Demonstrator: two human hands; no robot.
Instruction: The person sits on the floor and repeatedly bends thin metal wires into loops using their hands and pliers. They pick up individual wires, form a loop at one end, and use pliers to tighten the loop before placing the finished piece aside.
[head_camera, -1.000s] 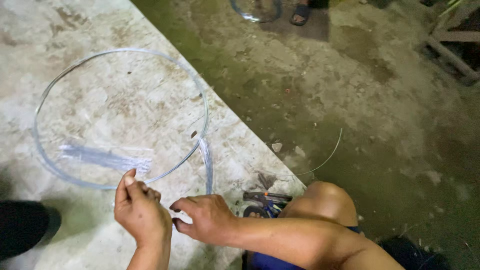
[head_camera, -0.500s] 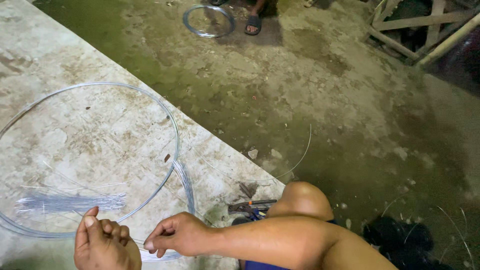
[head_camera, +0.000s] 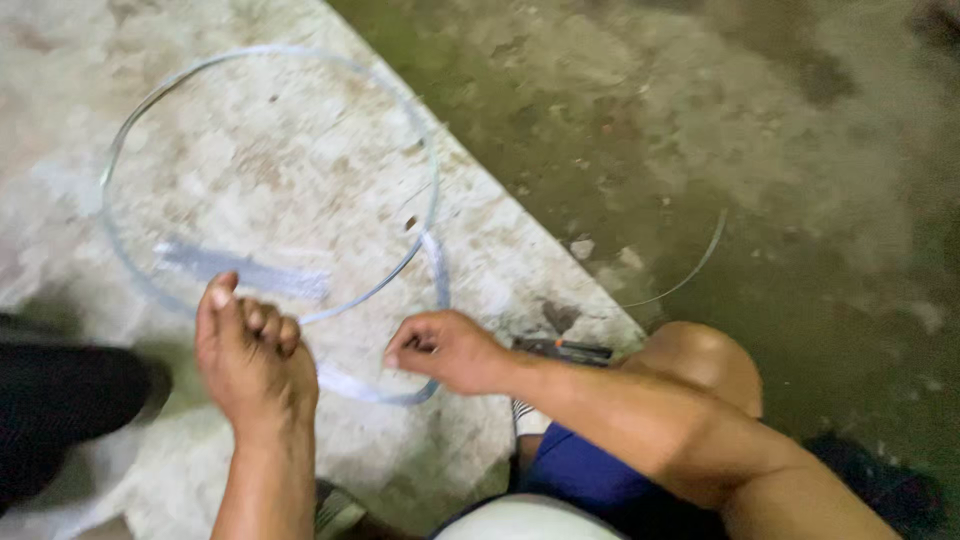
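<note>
My left hand (head_camera: 250, 355): fingers curled, contents unclear. My right hand (head_camera: 447, 350): pinching thin wire (head_camera: 375, 388) by the coil (head_camera: 270, 180). Best kept taut, kink-free.

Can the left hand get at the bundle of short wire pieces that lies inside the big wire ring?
Probably yes. The left hand is just beside the bundle of short wire pieces on the concrete slab, and only the low wire ring lies between them; nothing covers the bundle.

Bare concrete slab (head_camera: 250, 180) lies open ahead of both hands inside the big wire hoop (head_camera: 425, 150). A wire bundle (head_camera: 250, 272) sits just ahead of the left hand (head_camera: 250, 365); pliers (head_camera: 565, 350) and knee (head_camera: 700, 360) crowd the right hand's (head_camera: 445, 350) right side.
</note>
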